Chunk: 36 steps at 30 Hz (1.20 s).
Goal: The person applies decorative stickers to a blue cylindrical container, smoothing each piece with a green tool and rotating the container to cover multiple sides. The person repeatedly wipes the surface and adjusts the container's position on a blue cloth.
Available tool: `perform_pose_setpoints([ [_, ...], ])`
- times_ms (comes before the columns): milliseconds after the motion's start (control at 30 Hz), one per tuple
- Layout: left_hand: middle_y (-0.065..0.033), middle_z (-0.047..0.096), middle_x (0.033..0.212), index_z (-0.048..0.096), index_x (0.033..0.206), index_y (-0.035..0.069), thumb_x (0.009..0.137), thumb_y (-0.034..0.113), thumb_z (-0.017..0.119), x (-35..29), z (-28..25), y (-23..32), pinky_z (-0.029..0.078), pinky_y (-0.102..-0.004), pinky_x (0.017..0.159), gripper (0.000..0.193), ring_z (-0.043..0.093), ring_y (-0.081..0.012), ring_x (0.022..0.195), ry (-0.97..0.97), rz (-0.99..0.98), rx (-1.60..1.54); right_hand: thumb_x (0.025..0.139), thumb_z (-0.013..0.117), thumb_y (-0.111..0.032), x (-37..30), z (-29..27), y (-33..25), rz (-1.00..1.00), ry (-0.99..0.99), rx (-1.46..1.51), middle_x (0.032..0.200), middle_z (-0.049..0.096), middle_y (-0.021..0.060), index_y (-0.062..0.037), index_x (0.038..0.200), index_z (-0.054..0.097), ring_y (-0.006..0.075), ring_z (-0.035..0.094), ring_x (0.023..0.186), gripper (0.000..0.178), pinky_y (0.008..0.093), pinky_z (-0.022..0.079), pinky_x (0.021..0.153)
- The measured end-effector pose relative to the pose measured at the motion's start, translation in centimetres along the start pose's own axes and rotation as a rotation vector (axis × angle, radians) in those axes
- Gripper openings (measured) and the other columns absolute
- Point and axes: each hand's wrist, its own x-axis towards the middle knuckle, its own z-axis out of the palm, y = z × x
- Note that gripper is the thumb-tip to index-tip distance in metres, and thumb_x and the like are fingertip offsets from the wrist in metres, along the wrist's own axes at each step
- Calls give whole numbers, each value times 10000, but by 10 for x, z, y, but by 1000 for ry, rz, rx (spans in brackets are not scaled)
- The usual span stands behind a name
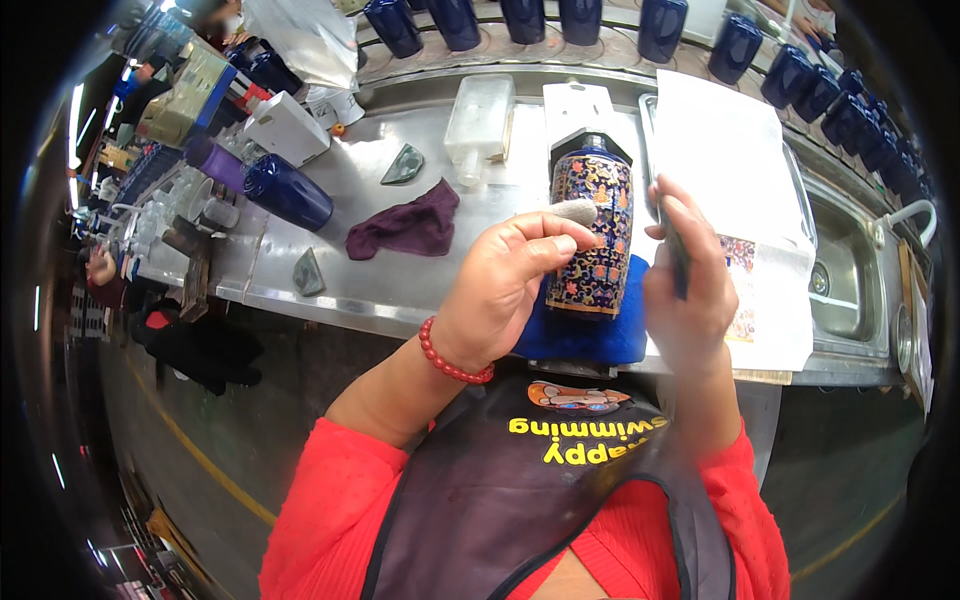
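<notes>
A dark blue bottle [592, 235] covered in a floral pattern of gold, red and other colours lies on a blue cloth pad [585, 335], its neck pointing away from me. My left hand [500, 275] is over the bottle's left side, thumb and fingers drawn together. A grey-beige piece [573, 211] shows at its fingertips; whether it is a finger cover or a held thing is unclear. To the right of the bottle, my right hand [690, 285] is closed around a dark, flat, scraper-like piece [679, 258], partly hidden by the fingers and blurred.
White sheets [725, 150] and a patterned sheet [741, 285] lie at right, beside a sink [835, 275]. A purple cloth [408, 225], a clear bottle [478, 125], dark flat pieces [404, 164] and a plain blue bottle [287, 190] are at left. Blue bottles [524, 18] line the far conveyor.
</notes>
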Motion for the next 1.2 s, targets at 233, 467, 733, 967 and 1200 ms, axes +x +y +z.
perform_pose_setpoints([
  [233,-82,672,1178,634,1173,16,968,86,631,-1,-10,0,494,-337,963,217,622,-166,1100,122,-115,-138,788,623,180,-14,6,-12,-98,-161,176,1229,637,238,3,1147,554,414,663,1059,406,477,558,888],
  [467,-36,666,1057,631,1111,24,960,76,646,-1,-8,-2,489,-265,861,160,606,-99,939,134,-76,-89,676,693,112,-3,1,-22,-235,-291,16,1120,590,125,-46,1080,636,365,606,1064,438,472,520,889],
  [733,-17,657,999,644,1078,21,957,73,653,-3,-8,-2,481,-248,839,132,592,-86,894,145,-54,-44,709,716,24,3,3,-27,-291,-302,-16,1087,616,127,-1,1025,670,341,616,1047,320,456,537,871],
  [967,-30,648,1006,644,1073,20,949,70,666,-4,-12,-3,502,-275,856,136,610,-121,913,128,-44,-34,697,716,-1,5,4,-29,-285,-325,-30,1061,621,114,1,998,679,326,618,1033,303,435,529,846],
  [1200,-15,660,946,656,1040,7,954,56,637,-5,-6,-5,475,-226,817,100,575,-64,851,153,-25,-40,696,721,6,5,5,-27,-291,-299,-43,1063,625,113,-3,992,682,325,620,1031,299,429,529,834],
])
